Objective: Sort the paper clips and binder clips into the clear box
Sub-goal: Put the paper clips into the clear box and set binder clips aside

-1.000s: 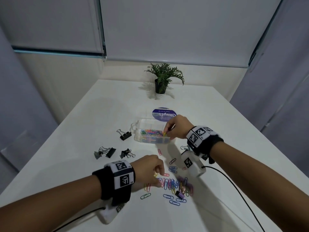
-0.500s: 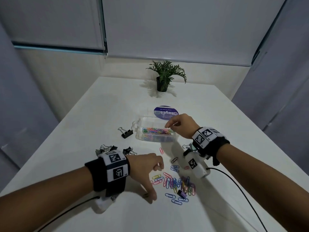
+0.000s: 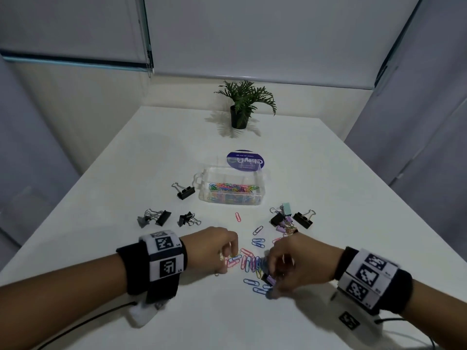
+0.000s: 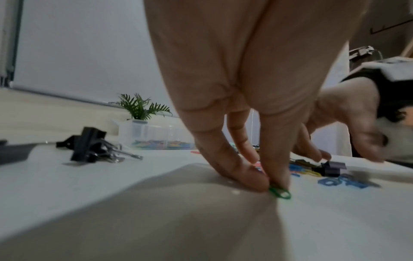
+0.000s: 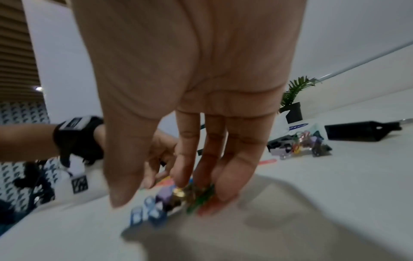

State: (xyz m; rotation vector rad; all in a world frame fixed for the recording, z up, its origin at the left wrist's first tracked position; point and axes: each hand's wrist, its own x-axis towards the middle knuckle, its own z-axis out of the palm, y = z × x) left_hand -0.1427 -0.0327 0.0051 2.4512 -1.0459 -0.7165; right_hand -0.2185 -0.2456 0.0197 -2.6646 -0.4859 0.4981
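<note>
Returning from the clear box (image 3: 233,189), the right hand (image 3: 294,265) is now reaching, fingers spread, into the loose paper clips (image 3: 249,263) beside the left hand (image 3: 211,250), which is pinching a green clip (image 4: 280,192) on the worktop (image 3: 328,185). Sorting is continuing; the box is lying beyond both hands.

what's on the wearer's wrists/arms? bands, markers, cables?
Bare forearms, no sleeves. Each wrist has a black wristband wrapped by a white strip of black square fiducial tags. A white tagged camera block hangs under each wrist, trailing a black cable.
</note>
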